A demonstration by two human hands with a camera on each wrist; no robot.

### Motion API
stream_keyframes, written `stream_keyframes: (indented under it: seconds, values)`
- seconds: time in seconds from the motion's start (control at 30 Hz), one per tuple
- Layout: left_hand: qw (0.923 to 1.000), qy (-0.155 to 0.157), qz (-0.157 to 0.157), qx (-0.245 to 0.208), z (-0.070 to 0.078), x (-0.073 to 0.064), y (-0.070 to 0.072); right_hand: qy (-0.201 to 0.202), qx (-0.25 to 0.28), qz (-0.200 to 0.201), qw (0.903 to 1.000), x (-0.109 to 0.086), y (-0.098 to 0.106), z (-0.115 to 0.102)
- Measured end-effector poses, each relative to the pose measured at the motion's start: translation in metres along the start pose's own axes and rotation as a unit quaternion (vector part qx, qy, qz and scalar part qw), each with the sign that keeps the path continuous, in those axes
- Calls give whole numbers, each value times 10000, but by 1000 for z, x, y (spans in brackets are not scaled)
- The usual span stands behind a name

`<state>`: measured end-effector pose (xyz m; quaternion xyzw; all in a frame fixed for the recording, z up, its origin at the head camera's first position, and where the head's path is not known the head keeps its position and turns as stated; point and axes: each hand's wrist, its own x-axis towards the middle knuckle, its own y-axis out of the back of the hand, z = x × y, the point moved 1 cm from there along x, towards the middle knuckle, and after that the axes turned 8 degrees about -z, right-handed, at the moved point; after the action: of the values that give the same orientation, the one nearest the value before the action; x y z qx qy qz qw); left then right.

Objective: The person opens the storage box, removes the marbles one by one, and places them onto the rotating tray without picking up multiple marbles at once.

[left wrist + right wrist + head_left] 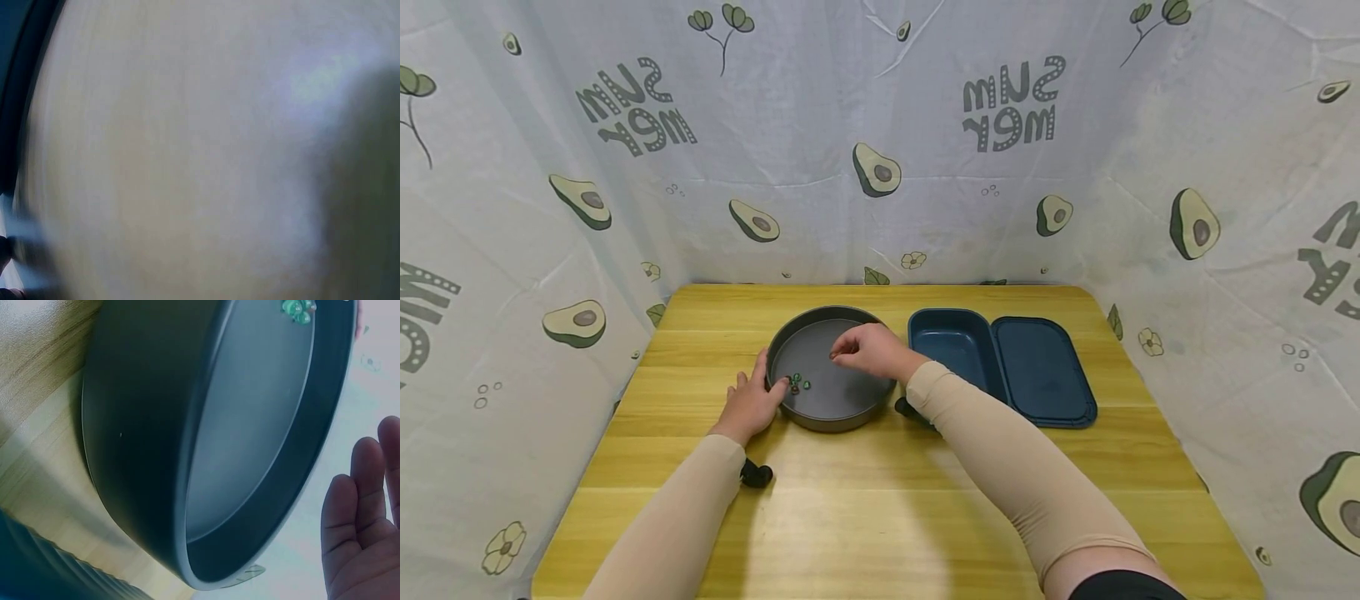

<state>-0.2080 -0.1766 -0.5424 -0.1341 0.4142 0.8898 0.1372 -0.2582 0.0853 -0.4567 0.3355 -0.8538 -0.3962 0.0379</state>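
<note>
A round dark grey pan (831, 408) lies on the table with several small glossy green and reddish-brown beads (796, 380) inside, near its left side. In the right wrist view the green beads (298, 310) show at the top. My left hand (750, 404) rests against the pan's left rim, fingers spread and thumb over the edge. Above the pan's right half, my right hand (871, 350) pinches a tiny reddish-brown bead (832, 357) between thumb and forefinger, largely hidden by the fingertips. Its other fingers (369, 494) show loosely extended in the right wrist view.
Right of the pan stands a dark blue rectangular box (951, 321), partly covered by my right forearm. Its matching flat lid (1045, 367) lies beside it. The wooden table (850, 517) ends at a printed curtain (820, 125) behind and at the sides.
</note>
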Motion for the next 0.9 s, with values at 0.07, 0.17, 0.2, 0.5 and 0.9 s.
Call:
stream_keyframes:
  seconds: [0.07,0.17,0.2,0.5,0.9]
  values:
    - [10000,-3,-11,-4,0,0,0,35,13,-11,10000,0,0,-1]
    - [10000,-11,-13,1,-1,1,0,71,21,-24,10000,0,-1,-1]
    - [10000,-13,-8,2,-1,1,-1,73,0,-25,10000,0,-1,0]
    - [10000,3,-10,-11,-3,2,-2,11,-110,-34,9999,0,-1,0]
    - [10000,-40,46,-31,-3,3,-2,-40,-75,-29,10000,-4,4,2]
